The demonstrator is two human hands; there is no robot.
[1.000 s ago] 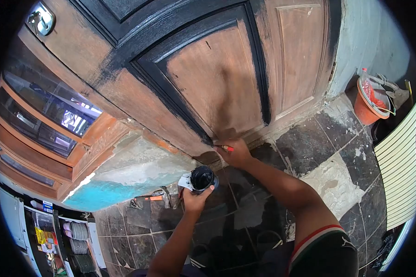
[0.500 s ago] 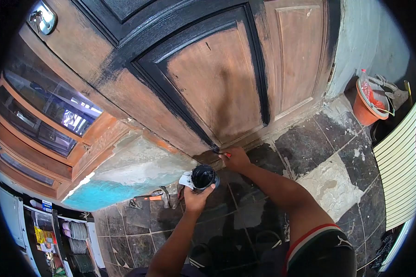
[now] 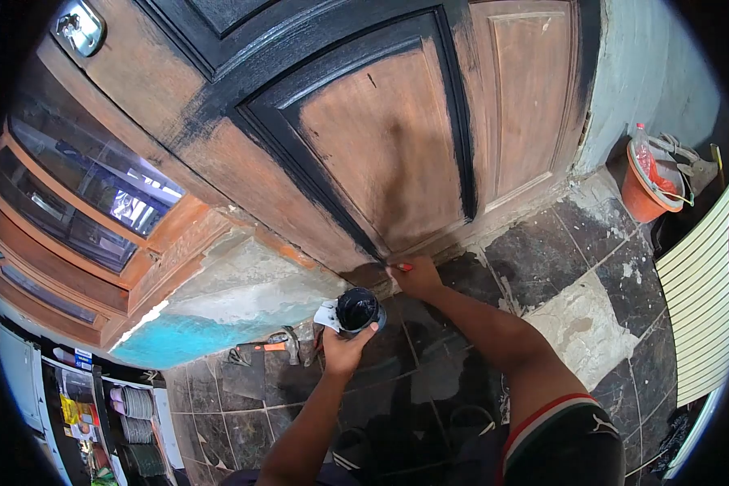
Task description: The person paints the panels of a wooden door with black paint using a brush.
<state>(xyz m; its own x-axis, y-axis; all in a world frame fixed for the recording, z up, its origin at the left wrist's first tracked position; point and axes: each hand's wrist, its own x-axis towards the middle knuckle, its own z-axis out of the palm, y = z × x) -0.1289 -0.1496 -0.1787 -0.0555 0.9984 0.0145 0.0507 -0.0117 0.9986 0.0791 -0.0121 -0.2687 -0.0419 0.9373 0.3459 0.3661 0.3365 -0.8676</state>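
My left hand (image 3: 345, 348) is wrapped round a can of black paint (image 3: 358, 309), its open top facing up. A white piece like card or paper (image 3: 327, 315) sits at the can's left side, by my thumb and fingers. My right hand (image 3: 417, 278) grips a paintbrush with a red handle (image 3: 404, 267), low at the bottom of the wooden door (image 3: 373, 154). The brush's dark tip meets the lower corner of the panel moulding and is partly hidden. Black paint covers the moulding around the panel; the panel's middle is bare brown wood.
A hammer with an orange handle (image 3: 277, 346) lies on the dark tiled floor (image 3: 389, 356) by the wall. An orange bucket (image 3: 645, 190) holding a plastic bottle stands at right, near a cream ribbed panel (image 3: 699, 292). Shelves (image 3: 97, 405) with goods stand lower left.
My right hand and the brush have shifted slightly right at the door's bottom edge. The view has moved a little; my left hand still holds the can.
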